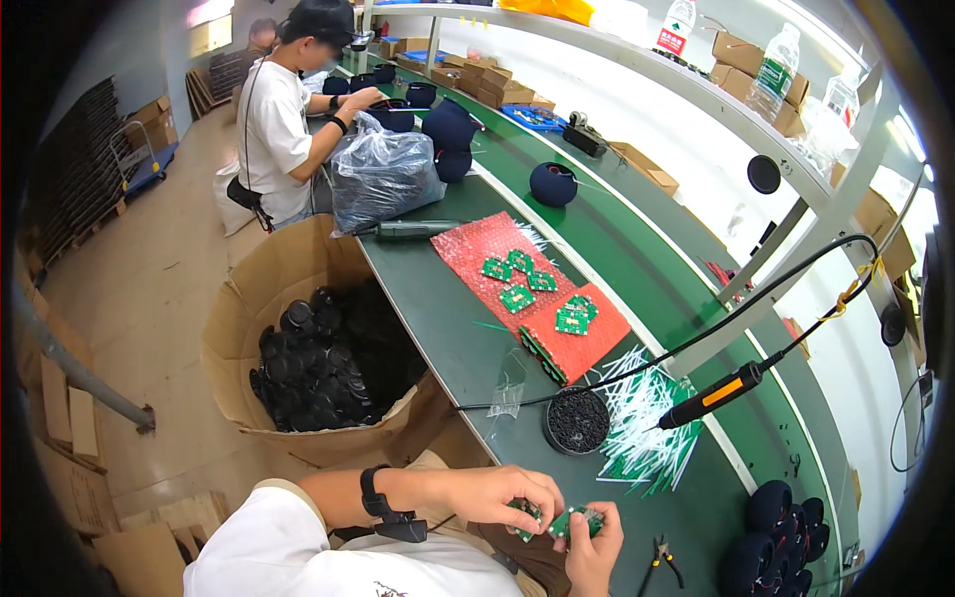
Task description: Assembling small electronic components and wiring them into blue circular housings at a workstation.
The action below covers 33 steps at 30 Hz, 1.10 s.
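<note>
Near the bench's front edge, my left hand (509,495) pinches a small green circuit board (525,514). Close beside it, my right hand (595,553) grips another green circuit board (575,521) between thumb and fingers. The two boards are nearly touching. Beyond my hands stands a round tub of small black parts (579,422), probably screws. Right of the tub lies a loose pile of white and green strips (649,418). Small pliers (661,567) rest on the bench right of my right hand. More green boards (517,298) lie on red bubble wrap (460,249).
A black and orange electric screwdriver (712,395) hangs on a cable over the strips. Dark round units (776,537) are stacked at the lower right. An open carton (239,328) of black parts stands left of the bench. Farther off, a co-worker (284,119) handles something beside a plastic bag (383,174).
</note>
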Available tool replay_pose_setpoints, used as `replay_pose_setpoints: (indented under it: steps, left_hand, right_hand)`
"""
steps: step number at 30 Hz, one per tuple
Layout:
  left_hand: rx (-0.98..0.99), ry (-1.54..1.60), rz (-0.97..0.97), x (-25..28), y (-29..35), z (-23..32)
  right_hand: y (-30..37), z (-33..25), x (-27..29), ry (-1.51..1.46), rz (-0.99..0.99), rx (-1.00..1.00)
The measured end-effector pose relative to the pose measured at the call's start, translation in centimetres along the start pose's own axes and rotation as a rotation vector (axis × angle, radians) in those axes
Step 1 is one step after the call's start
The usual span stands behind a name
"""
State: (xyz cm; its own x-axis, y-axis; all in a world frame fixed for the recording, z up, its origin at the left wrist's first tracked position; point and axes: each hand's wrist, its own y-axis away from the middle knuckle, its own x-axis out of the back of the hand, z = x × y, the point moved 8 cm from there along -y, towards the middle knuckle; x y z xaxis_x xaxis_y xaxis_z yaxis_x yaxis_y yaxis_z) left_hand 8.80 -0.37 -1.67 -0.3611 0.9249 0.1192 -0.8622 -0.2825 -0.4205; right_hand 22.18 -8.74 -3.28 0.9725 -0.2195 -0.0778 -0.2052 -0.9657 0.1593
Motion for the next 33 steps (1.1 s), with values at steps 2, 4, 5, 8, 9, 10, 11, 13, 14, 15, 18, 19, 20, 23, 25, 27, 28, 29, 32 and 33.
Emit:
replay_pose_setpoints:
  steps: [2,4,5,8,9,10,11,13,14,15,18,19,20,23,25,27,28,29,32,33]
  left_hand:
    - [-0.035,-0.080,0.046,-0.5,-0.3,0.6]
    - [0.113,-0.225,0.147,-0.2,-0.5,-0.9]
    - [0.282,-0.111,0.154,0.4,-0.5,-1.8]
    - [0.324,0.026,0.497,7.6,-0.1,-2.6]
    - [0.312,0.091,0.652,11.2,0.2,-2.5]
    - [0.102,-0.301,0.729,15.8,0.4,-1.7]
    - [0.110,-0.280,0.837,20.2,0.5,-2.7]
    - [0.467,-0.289,1.047,28.2,1.1,-4.8]
    - [0.379,-0.407,1.165,33.0,2.6,-6.0]
    - [0.385,-0.481,1.206,36.0,2.7,-6.6]
    - [0.434,-0.661,1.086,41.3,1.8,-9.0]
    - [0.424,-0.882,1.102,41.8,2.0,-7.9]
    - [0.419,-1.106,1.110,42.0,2.9,-6.8]
    - [0.193,-1.416,1.290,39.3,5.7,-1.6]
    - [0.234,-1.139,1.340,38.9,11.3,0.2]
    - [0.334,-0.972,1.451,38.3,18.7,-0.1]
    - [0.401,-0.990,1.509,38.0,23.3,-0.5]
    - [0.485,-0.989,1.524,37.8,27.3,-2.0]
    - [1.033,-0.743,1.244,38.2,36.9,-11.1]
    - [1.183,-0.523,1.204,38.3,39.6,-15.0]
  right_hand:
    - [-0.2,-0.8,0.3,0.247,0.082,0.123]
    - [0.1,-1.5,-0.3,0.314,0.038,0.200]
    - [0.5,-1.8,-0.3,0.238,0.084,0.207]
    - [1.0,-1.7,2.3,0.282,0.227,0.327]
    - [1.1,-0.4,3.7,0.273,0.247,0.194]
    - [1.1,-0.2,3.8,0.273,0.243,0.193]
    - [1.1,-0.4,3.6,0.481,0.235,0.252]
    - [0.3,3.4,5.0,0.771,0.239,0.207]
    - [0.1,3.0,3.7,0.769,0.208,0.216]
    - [0.4,0.9,1.9,0.956,0.231,0.357]
    - [0.9,-0.3,0.4,1.112,0.269,0.485]
    - [1.0,-0.2,1.0,1.087,0.302,0.474]
    - [1.1,-0.1,1.3,1.061,0.329,0.462]
    - [1.2,0.1,1.8,1.099,0.344,0.477]
    - [1.3,-0.2,1.5,1.140,0.368,0.495]
    - [0.9,-0.1,0.6,1.166,0.333,0.453]
    - [0.6,0.0,0.2,1.186,0.327,0.422]
    - [0.3,-0.2,-0.5,1.212,0.316,0.450]
    - [0.0,0.1,-1.1,1.338,0.283,0.395]
    - [-0.1,0.1,-1.3,1.355,0.250,0.393]
